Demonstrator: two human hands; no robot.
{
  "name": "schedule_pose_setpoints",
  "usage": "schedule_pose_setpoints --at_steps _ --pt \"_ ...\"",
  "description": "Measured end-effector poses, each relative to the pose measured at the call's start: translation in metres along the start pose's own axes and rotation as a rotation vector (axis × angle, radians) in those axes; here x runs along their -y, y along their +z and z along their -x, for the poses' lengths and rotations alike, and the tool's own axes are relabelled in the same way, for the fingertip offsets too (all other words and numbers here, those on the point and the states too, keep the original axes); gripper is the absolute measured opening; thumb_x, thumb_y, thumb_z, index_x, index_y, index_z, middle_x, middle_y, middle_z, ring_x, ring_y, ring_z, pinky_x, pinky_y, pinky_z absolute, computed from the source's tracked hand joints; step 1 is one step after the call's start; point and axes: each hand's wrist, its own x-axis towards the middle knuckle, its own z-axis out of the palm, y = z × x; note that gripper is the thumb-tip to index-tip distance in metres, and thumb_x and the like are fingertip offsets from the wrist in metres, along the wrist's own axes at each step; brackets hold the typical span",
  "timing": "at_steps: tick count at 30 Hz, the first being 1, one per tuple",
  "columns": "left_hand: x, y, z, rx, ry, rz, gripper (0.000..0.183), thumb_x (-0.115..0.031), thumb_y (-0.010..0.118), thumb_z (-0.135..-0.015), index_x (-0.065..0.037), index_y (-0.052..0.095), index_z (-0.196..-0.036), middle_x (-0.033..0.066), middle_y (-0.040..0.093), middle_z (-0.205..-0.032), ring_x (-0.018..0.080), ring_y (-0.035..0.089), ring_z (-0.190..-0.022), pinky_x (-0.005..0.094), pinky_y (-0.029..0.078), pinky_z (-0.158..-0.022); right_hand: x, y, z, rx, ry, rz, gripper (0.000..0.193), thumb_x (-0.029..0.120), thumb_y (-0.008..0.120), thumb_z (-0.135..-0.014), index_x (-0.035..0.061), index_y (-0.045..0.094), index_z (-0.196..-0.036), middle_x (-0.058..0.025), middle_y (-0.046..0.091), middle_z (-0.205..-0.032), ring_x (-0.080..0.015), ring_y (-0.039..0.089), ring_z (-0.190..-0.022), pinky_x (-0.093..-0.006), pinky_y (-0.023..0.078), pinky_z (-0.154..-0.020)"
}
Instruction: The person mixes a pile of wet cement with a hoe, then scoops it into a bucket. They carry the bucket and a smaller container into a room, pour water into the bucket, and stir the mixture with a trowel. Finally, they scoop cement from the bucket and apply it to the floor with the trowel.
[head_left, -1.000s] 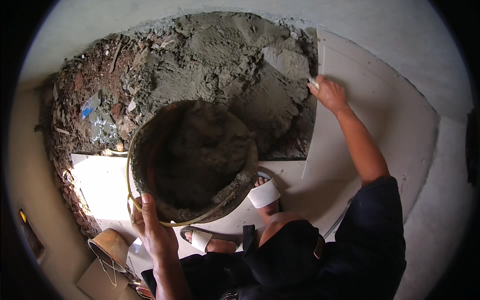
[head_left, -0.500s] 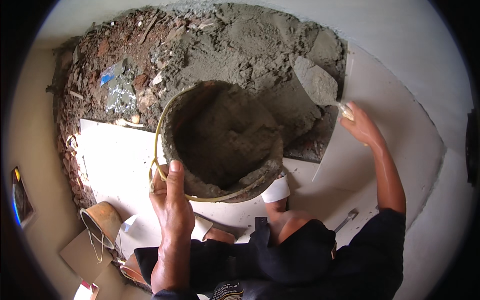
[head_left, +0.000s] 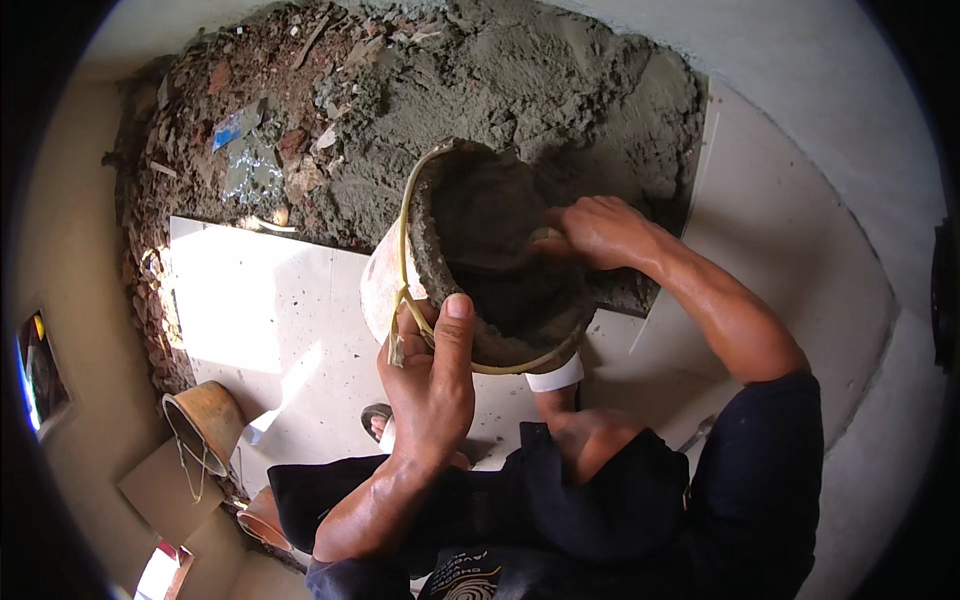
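A bucket [head_left: 385, 285] of wet grey mortar hangs tilted in front of me, its mouth turned toward the far right. My left hand [head_left: 435, 365] grips its near rim, thumb on top, next to the yellowish rope handle [head_left: 403, 240]. At the bucket's mouth, my right hand [head_left: 605, 232] is closed round the trowel's handle [head_left: 545, 236]. The trowel's blade is inside the bucket, lost in shadow and blur. Beyond the bucket spreads a rough bed of wet mortar [head_left: 500, 75].
Rubble [head_left: 260, 80] covers the ground at the far left. Pale floor tiles [head_left: 310, 275] border the mortar on the near side and right. Two more buckets, one an orange-brown bucket [head_left: 205, 425], lie at the lower left. Another metal tool [head_left: 697, 432] lies beside my right leg.
My right hand has brought the trowel from the mortar bed at the right into the bucket. The bucket has shifted right and tipped further over.
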Motion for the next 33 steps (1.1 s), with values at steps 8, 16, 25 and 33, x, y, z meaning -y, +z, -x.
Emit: schedule_pose_setpoints --at_steps 8,16,25,33 --pt "0.000 -0.002 0.000 0.034 -0.028 -0.079 0.026 -0.030 0.060 -0.096 -0.005 0.058 -0.090 -0.0052 0.050 -0.075 0.0035 0.039 -0.070 0.0219 0.031 -0.063 -0.081 0.047 0.069 -0.184 0.377 -0.222 0.052 0.049 0.058 -0.090 -0.0029 0.061 -0.085 -0.0244 0.063 -0.078 -0.0411 0.063 -0.079 -0.0451 0.048 -0.071" --pt "0.007 -0.058 -0.007 -0.049 -0.071 -0.117 0.032 -0.030 0.057 -0.097 -0.001 0.061 -0.109 0.0006 0.060 -0.091 0.0068 0.051 -0.084 0.0240 0.041 -0.077 -0.100 -0.001 0.125 -0.394 0.642 -0.404 0.048 0.045 0.055 -0.093 -0.0029 0.051 -0.093 -0.0203 0.061 -0.082 -0.0365 0.059 -0.074 -0.0422 0.046 -0.072" --pt "0.025 -0.155 -0.065 -0.066 -0.035 0.016 0.032 -0.023 0.059 -0.095 0.002 0.060 -0.115 0.0114 0.065 -0.109 0.0176 0.065 -0.097 0.0293 0.055 -0.084 -0.112 0.031 0.109 0.003 0.539 0.252 0.036 0.029 0.052 -0.092 -0.0022 0.050 -0.108 -0.0229 0.067 -0.097 -0.0426 0.063 -0.092 -0.0505 0.051 -0.082" --pt "0.061 -0.215 -0.099 -0.054 -0.169 0.343 0.034 -0.019 0.056 -0.096 0.003 0.055 -0.123 0.0128 0.062 -0.119 0.0199 0.061 -0.107 0.0314 0.051 -0.092 -0.073 0.080 0.189 0.019 0.708 0.083 0.043 0.027 0.054 -0.088 -0.0036 0.050 -0.117 -0.0262 0.066 -0.099 -0.0411 0.064 -0.095 -0.0485 0.050 -0.085"
